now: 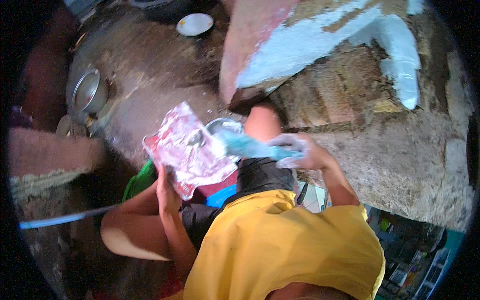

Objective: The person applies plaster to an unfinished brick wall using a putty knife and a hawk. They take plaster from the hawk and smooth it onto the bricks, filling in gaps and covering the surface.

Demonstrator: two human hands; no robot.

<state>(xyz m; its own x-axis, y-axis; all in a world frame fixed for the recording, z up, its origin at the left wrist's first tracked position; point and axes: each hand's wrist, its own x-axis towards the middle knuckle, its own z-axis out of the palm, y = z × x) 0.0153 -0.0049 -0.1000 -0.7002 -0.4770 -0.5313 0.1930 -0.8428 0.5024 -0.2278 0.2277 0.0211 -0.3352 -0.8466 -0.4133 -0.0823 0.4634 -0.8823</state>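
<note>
My left hand (166, 189) grips the lower edge of a red flat board (186, 194), tilted in front of my knees and thickly smeared with white paste (187, 147). In my right hand (302, 151), whose fingers are coated white, is a turquoise tool (250, 145). Its whitened end, blurred by motion, is at the board's right side; whether it is a brush or a scraper I cannot tell. Partly hidden behind board and tool, a round metal bowl (220, 123) stands close to my right knee.
At upper right, a pinkish slab (247, 50) carries broad white smears (300, 47), beside a rough stone surface (380, 150). A metal pot (94, 92) lies tilted at left; a white plate (195, 25) is at the far side. Something green (140, 181) is by my left leg.
</note>
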